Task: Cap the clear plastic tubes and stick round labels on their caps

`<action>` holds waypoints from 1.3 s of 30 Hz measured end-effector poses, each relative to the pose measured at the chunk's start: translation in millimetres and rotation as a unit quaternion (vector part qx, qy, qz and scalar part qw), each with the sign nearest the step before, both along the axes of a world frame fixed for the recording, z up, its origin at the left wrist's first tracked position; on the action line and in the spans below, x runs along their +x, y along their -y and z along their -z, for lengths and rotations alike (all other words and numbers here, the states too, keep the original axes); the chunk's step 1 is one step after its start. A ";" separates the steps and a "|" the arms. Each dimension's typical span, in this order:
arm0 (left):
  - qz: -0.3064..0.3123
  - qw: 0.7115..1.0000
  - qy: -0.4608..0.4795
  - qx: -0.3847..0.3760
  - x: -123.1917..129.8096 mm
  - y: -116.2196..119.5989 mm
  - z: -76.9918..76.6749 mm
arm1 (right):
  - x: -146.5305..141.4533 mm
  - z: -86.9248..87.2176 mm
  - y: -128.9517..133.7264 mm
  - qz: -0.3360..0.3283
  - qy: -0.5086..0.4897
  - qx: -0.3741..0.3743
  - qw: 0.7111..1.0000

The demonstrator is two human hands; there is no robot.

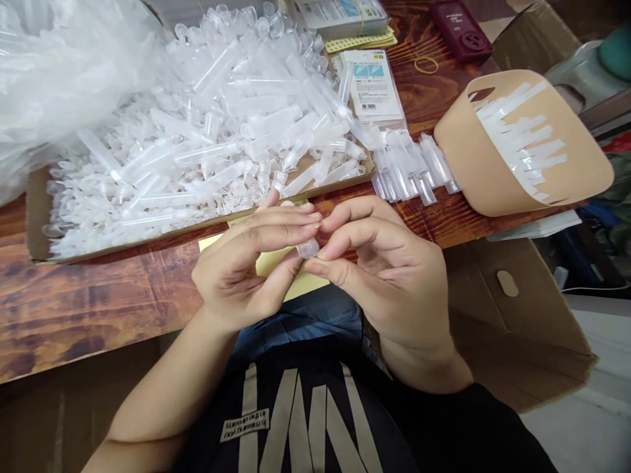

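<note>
Between my left thumb and fingers, a small translucent plastic piece (308, 247) shows its rounded end; the rest is hidden, so I cannot tell whether it is a cap or a tube. My left hand (249, 263) is closed on it, fingers held long and together. From the other side my right hand (394, 269) pinches at the same piece with thumb and index finger, the other fingers curled. Yellow paper (308, 286) lies under the hands. Just beyond, a shallow cardboard tray (200, 228) is heaped with clear plastic tubes (211, 154) and small caps.
Clear tubes (407, 167) lie in rows beside a tan bin (473, 157) containing white strips. Printed packaging cards (377, 89), a rubber band (426, 64) and a dark red device (461, 29) sit farther back. A plastic bag (64, 79) bulges at left; an open cardboard box (513, 322) stands below right.
</note>
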State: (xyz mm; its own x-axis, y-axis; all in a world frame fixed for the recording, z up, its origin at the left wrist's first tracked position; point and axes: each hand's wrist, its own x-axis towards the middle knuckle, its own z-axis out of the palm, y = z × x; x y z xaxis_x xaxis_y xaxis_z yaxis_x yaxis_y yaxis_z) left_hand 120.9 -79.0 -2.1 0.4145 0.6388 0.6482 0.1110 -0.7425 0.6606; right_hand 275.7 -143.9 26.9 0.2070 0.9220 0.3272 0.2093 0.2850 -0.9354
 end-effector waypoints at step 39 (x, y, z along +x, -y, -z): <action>0.006 0.993 0.070 0.098 6.5 -10.1 14.4 | -14.4 13.6 -8.1 0.115 0.081 0.137 0.981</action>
